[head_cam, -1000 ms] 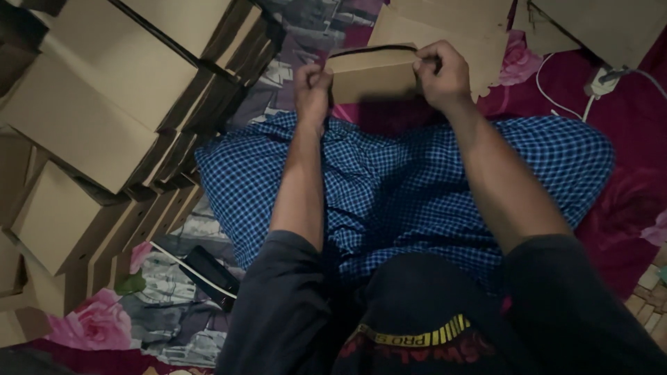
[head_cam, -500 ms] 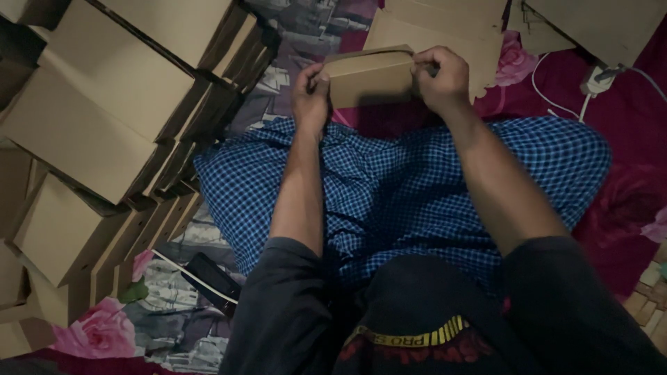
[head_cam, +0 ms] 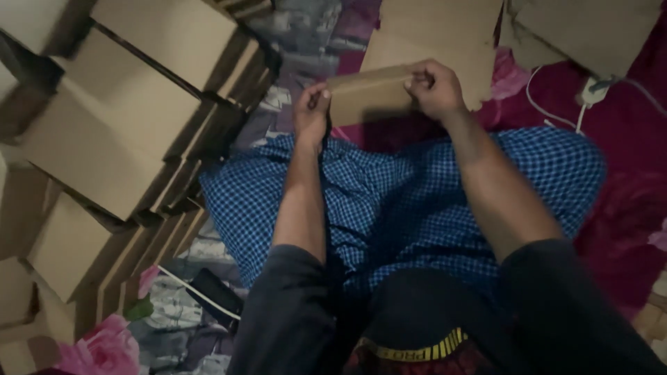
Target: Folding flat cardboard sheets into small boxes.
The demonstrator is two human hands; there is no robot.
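- Small cardboard box point(head_cam: 368, 94), held above the blue-checked lap point(head_cam: 389, 201), before flat cardboard sheets point(head_cam: 434, 35).
- Left hand point(head_cam: 311, 114) pinching its left end, right hand point(head_cam: 434, 89) curled closed over the top-right edge.
- Folding step apparently underway; next likely needing the flap pressed flush.
- Finished boxes point(head_cam: 118, 132) stacked to the left.
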